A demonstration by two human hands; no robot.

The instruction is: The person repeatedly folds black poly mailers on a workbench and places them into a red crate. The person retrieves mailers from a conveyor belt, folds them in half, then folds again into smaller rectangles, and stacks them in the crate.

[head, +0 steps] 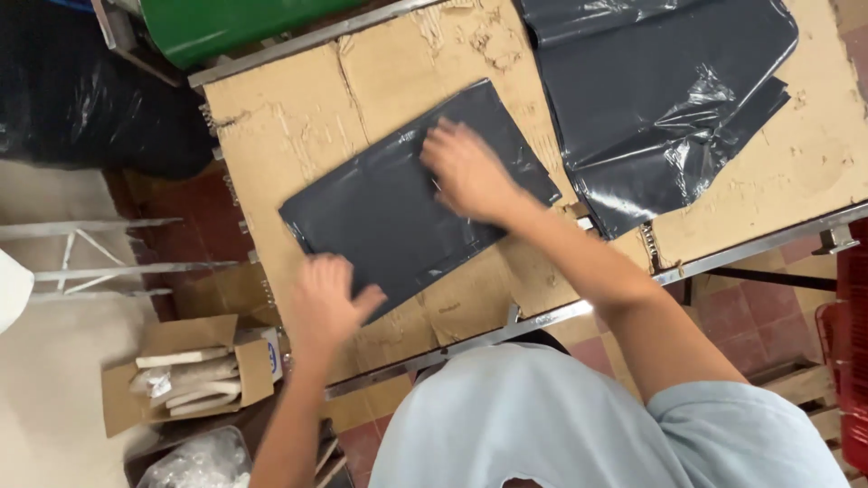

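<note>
A flat dark grey plastic bag lies tilted on a cardboard-covered table. My right hand presses flat on the bag's upper right part, fingers spread. My left hand rests open at the bag's lower left edge, on the cardboard beside it, holding nothing. Both hands are blurred.
A pile of larger dark plastic sheets lies at the table's far right. An open cardboard box with white wrapped pieces sits on the floor at left, a clear plastic bag below it. A green drum and black sack are at top left. Red crate at right.
</note>
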